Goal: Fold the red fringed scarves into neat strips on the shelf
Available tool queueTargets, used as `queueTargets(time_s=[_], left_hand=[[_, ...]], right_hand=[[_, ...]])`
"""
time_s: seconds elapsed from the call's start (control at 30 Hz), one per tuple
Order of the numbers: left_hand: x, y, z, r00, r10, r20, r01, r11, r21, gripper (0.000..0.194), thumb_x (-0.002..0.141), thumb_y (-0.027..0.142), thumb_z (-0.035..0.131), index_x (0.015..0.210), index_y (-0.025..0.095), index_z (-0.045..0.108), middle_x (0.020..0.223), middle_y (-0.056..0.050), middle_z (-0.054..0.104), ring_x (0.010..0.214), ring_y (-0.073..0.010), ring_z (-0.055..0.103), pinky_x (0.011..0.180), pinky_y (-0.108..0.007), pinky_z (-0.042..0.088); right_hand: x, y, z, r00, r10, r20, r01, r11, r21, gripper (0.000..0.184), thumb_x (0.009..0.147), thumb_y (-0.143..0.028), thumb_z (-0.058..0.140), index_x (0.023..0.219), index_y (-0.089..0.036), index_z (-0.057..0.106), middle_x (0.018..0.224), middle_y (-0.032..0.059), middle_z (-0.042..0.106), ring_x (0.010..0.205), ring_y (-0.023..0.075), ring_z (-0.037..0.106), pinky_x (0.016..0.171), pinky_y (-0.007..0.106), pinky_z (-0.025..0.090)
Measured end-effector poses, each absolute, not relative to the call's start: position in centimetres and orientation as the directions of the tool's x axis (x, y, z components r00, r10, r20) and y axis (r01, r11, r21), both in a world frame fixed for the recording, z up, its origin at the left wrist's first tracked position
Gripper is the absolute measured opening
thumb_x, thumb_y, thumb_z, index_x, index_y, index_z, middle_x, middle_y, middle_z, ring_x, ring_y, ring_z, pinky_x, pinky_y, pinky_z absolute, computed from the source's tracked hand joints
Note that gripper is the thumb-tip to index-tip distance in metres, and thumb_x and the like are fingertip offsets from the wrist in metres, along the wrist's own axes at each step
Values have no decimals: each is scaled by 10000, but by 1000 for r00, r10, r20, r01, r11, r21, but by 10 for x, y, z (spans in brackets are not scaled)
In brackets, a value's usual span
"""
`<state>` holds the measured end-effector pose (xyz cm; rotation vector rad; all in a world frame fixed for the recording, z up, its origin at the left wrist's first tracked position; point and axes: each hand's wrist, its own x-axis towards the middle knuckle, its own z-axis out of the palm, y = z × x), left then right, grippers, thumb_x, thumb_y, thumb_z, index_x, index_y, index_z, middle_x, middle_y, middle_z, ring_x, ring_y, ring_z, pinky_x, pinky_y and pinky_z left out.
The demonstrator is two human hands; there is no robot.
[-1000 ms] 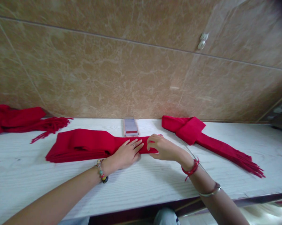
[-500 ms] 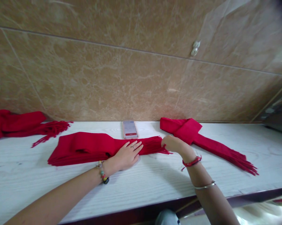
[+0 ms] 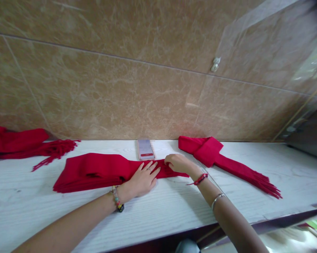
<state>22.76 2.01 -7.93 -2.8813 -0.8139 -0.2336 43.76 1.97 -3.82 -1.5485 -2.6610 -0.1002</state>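
A folded red scarf point(image 3: 100, 168) lies lengthwise on the white table, its thick folded end to the left and a narrower fringed tail to the right. My left hand point(image 3: 142, 181) rests flat on the narrow part, fingers spread, pressing it down; a ring and a beaded bracelet show on it. Just to its right, my right hand point(image 3: 181, 165) has its fingers curled in on the tail near the fringe, pinching the cloth. Part of the fringe is hidden beneath this hand.
A phone point(image 3: 146, 149) lies behind the scarf, against the tiled wall point(image 3: 116, 88). To the right is a second, crossed-over red scarf point(image 3: 209, 151); another red scarf point(image 3: 23, 144) sits at the far left. The white table point(image 3: 137, 225) ends at a dark front edge.
My right hand has moved left along the scarf's tail, from the fringe tips closer to my left hand. The left hand stays flat in place. The view has shifted slightly.
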Motion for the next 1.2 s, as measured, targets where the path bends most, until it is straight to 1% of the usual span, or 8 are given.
queueTargets(time_s=[0.13, 0.27, 0.47, 0.6, 0.77, 0.9, 1.07, 1.2], left_hand=[[227, 20, -79, 844, 510, 167, 528, -845, -82, 467, 909, 351, 261, 1347, 194, 298, 1414, -95, 282, 1306, -256, 206, 1015, -466, 201], [226, 21, -81, 841, 512, 173, 530, -844, -80, 478, 909, 354, 256, 1356, 185, 273, 1414, -100, 280, 1304, -248, 213, 1012, -463, 208], [227, 22, -83, 834, 512, 207, 534, -842, -71, 465, 901, 358, 272, 1331, 188, 329, 1400, -99, 310, 1289, -262, 246, 1011, -468, 210], [227, 21, -83, 827, 525, 200, 545, -836, -65, 464, 899, 353, 286, 1337, 204, 323, 1397, -89, 319, 1296, -278, 221, 1012, -482, 200], [226, 21, -82, 820, 546, 173, 562, -825, -57, 468, 902, 367, 272, 1350, 233, 293, 1417, -80, 280, 1298, -314, 195, 995, -524, 199], [226, 22, -82, 822, 546, 165, 560, -826, -59, 471, 902, 369, 277, 1354, 239, 282, 1416, -76, 282, 1300, -310, 194, 995, -520, 203], [227, 22, -83, 821, 537, 194, 558, -826, -76, 466, 900, 369, 285, 1341, 222, 315, 1402, -84, 311, 1294, -307, 210, 996, -508, 218], [227, 21, -82, 823, 529, 207, 552, -830, -75, 464, 895, 358, 294, 1335, 213, 329, 1404, -79, 309, 1287, -321, 217, 993, -503, 233]], right_hand=[[475, 18, -39, -223, 975, 20, 968, 219, 118, 249, 729, -74, 447, 800, -160, 670, 850, 92, 678, 789, 169, 620, 659, 226, 432], [502, 14, -37, -124, 991, 56, 986, 117, 117, 264, 738, -58, 415, 722, -134, 667, 757, 103, 671, 736, 179, 623, 638, 243, 442], [456, 22, -43, -407, 841, 356, 875, 471, -112, 287, 745, -42, 413, 903, -152, 625, 942, 78, 643, 909, 149, 565, 810, 271, 424], [434, 28, -50, -453, 868, 202, 878, 474, -68, 264, 747, -72, 430, 897, -148, 634, 908, 67, 658, 855, 138, 582, 778, 236, 423], [474, 26, -46, -187, 977, 106, 981, 182, 61, 265, 745, -95, 422, 814, -152, 671, 843, 80, 679, 785, 148, 608, 703, 219, 423], [497, 18, -39, -111, 984, 138, 993, 104, 56, 281, 755, -91, 398, 808, -135, 670, 821, 100, 674, 786, 164, 609, 688, 235, 430], [458, 4, -35, -407, 859, 310, 877, 462, -131, 265, 735, -82, 415, 864, -151, 636, 885, 70, 649, 826, 140, 574, 755, 242, 427], [440, -9, -41, -597, 793, 123, 788, 608, -95, 245, 681, -63, 431, 788, -163, 627, 822, 48, 639, 766, 136, 552, 713, 235, 416]])
